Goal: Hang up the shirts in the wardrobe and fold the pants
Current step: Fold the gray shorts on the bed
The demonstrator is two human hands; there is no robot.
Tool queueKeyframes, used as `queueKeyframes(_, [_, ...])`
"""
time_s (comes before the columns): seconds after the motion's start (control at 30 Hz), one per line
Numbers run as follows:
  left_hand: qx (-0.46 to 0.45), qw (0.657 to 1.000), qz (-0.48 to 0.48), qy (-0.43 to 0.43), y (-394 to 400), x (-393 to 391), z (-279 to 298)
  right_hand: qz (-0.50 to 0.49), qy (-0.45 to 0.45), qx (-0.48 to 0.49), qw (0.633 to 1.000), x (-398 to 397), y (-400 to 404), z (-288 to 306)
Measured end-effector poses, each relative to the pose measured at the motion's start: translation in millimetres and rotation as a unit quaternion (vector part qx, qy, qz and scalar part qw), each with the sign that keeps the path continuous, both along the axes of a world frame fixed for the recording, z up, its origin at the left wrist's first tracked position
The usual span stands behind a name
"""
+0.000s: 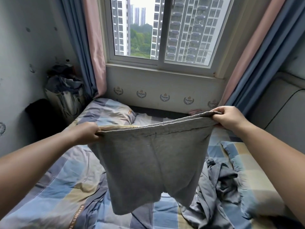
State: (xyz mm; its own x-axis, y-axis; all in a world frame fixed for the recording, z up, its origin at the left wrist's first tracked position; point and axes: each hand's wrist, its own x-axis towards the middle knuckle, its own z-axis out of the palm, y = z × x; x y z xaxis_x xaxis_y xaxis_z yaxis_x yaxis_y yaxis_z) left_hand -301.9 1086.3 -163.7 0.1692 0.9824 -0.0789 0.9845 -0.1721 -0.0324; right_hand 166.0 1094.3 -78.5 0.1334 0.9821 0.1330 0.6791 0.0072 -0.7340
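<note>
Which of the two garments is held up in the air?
The grey shorts, stretched by the waistband between the left hand and right hand; the blue-grey garment lies crumpled on the bed.

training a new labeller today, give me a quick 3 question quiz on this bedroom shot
1. True or false: both hands grip the waistband of the grey shorts.
2. Where does the crumpled blue-grey garment lie? A) on the windowsill B) on the bed, right of the shorts C) in the bag by the wall
3. Fill in: the shorts' legs hang ___ the bed, held up in the air.

Key
1. True: the left hand and the right hand each pinch one end.
2. B
3. above
</note>
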Motion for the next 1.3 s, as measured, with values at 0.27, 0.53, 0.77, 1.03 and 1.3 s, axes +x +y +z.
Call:
queueKeyframes(0.27, [-0.156,0.976,0.115,-0.104,-7.3,8.1,-2.9,-0.011,-0.069,-0.110,0.991,39.9,5.3,-46.4])
queueKeyframes(0.53, [-0.322,0.896,0.234,-0.196,-14.1,26.8,-21.3,0.059,-0.150,-0.363,0.918,68.1,0.0,-74.1])
queueKeyframes(0.77, [-0.197,0.951,0.195,-0.134,-8.2,57.9,-39.4,0.111,-0.185,-0.442,0.871,70.0,8.8,-95.2])
queueKeyframes(1.03, [-0.346,0.918,0.181,-0.072,-6.2,68.3,-59.1,0.150,-0.190,-0.539,0.807,71.6,13.2,-123.8])
queueKeyframes(1.3, [-0.078,0.979,0.189,-0.007,41.0,71.2,-46.7,0.095,-0.425,-0.270,0.859,53.5,57.6,-136.6])
